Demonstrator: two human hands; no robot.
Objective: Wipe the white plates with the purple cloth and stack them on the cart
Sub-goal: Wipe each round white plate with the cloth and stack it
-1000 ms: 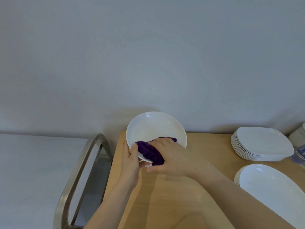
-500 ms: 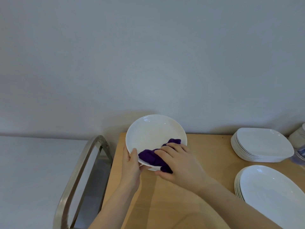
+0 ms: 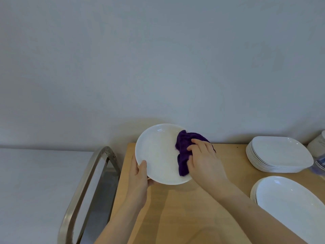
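A: How is the plate [image 3: 158, 154] held?

B: It is gripped at its lower left rim by the left hand [image 3: 139, 180], thumb laid on the upper face, fingers hidden beneath. It is tilted toward the camera, above the near left corner of the table [image 3: 193, 208].

A: And the cloth [image 3: 184, 152]?

B: It is bunched under the curled fingers of the right hand [image 3: 204, 161] and pressed on the right side of the plate. A soft, nubby purple weave is seen; the plate is round, glossy and white.

A: What else is laid out?

B: A stack [image 3: 279, 154] of rounded square white plates is set at the far right of the smooth pale wood, and oval plates [image 3: 290, 205] are stacked nearer. A brushed metal cart [image 3: 82, 196] handle is seen at the left, just beside the table. A plain grey matte wall [image 3: 158, 59] is behind.
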